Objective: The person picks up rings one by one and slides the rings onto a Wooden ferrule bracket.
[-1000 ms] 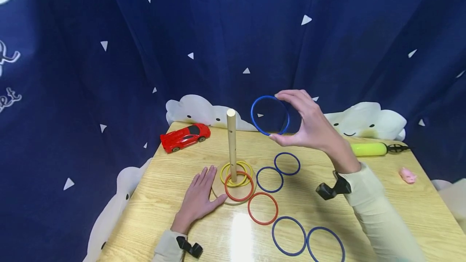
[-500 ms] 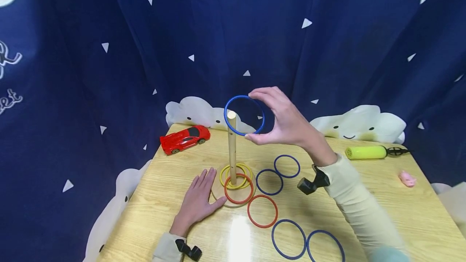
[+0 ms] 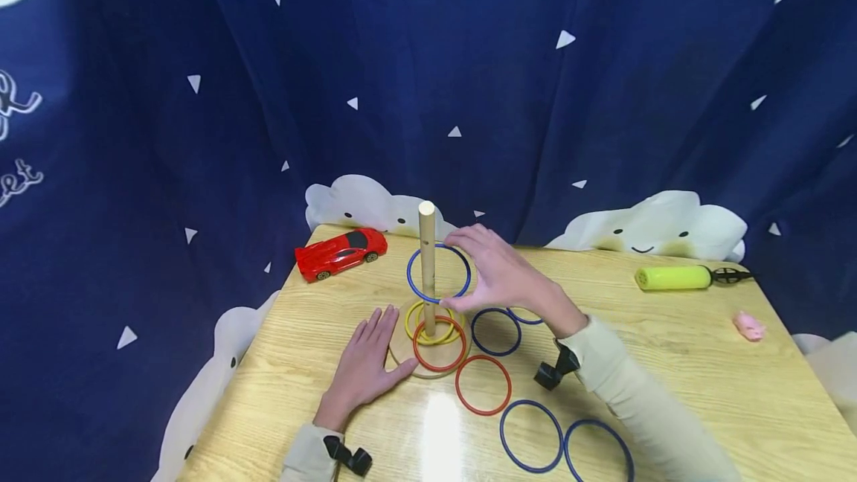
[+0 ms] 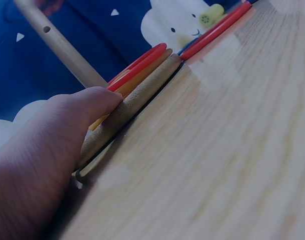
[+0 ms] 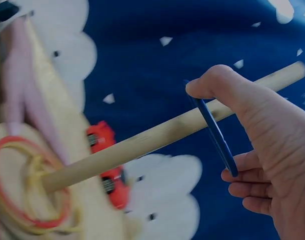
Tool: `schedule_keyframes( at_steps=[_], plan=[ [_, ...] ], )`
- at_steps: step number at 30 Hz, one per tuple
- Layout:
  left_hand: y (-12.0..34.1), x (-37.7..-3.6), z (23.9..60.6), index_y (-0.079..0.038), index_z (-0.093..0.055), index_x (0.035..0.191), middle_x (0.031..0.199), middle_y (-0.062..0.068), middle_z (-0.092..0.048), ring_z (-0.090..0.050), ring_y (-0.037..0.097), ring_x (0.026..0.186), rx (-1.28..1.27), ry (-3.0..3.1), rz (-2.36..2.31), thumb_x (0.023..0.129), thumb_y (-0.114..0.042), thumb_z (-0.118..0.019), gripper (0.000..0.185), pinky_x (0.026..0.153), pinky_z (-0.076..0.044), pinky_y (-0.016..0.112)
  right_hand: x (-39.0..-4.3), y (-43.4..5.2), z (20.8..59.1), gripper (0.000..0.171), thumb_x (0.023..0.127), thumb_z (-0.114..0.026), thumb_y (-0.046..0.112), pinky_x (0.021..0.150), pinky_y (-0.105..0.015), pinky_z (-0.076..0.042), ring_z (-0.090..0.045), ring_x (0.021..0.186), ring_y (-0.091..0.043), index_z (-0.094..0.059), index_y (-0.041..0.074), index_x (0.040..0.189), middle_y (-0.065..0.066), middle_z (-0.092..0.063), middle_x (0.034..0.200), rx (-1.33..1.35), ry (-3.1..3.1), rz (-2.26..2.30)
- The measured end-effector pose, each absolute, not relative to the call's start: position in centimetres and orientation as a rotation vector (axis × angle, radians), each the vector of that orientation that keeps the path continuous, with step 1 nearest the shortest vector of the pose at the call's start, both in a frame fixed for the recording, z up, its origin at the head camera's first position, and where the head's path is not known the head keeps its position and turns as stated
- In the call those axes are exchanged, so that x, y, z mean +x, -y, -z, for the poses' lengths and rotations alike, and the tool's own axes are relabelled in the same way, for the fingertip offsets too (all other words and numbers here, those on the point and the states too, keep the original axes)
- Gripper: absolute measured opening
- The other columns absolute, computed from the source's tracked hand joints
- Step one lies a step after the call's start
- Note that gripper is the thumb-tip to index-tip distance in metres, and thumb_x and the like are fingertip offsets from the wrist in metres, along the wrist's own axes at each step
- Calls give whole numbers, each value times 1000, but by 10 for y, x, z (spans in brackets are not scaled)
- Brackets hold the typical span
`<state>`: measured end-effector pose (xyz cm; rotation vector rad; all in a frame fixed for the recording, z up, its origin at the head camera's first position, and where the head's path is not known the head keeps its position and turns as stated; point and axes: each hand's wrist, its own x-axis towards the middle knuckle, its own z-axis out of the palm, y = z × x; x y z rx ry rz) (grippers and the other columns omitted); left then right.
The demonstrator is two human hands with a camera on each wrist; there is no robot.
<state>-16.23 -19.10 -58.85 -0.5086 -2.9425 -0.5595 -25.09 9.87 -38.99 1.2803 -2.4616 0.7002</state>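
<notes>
In the head view, my right hand pinches a blue ring between thumb and fingers. The ring encircles a wooden post, partway down its length, as the right wrist view also shows. The post rises from a round wooden base. Around its foot lie yellow rings, with a red ring on top, overlapping the base's near side. My left hand lies beside the base with fingers stretched out, its thumb against the base's edge.
Right of the base lie a loose red ring and several blue rings, one partly hidden by my right hand. A red toy car sits back left. A yellow-green pump and small pink toy are far right. A blue curtain hangs behind.
My right hand has carried the blue ring left to the post, then down, so the ring now surrounds it. My left hand has stayed in place.
</notes>
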Motion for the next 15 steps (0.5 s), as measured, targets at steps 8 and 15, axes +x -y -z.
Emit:
schedule_keyframes(
  at_steps=[8,15],
  plan=[
    [189,-161,590,-13,-23,168,173,5,-25,-19,27,160,-505,2920,562,93,-81,-47,104,128,-20,52,-248,-100,454,85,65,-85,62,105,-46,-51,-60,121,-26,-69,4,124,-8,-67,126,1228,2586,-660],
    [191,-163,590,-14,-20,168,174,4,-23,-17,26,161,-516,2943,548,93,-81,-47,105,129,-18,50,-248,-101,499,83,64,-85,63,97,-42,-53,-60,113,-22,-70,4,121,-6,-68,121,1195,2640,-642]
  ],
)
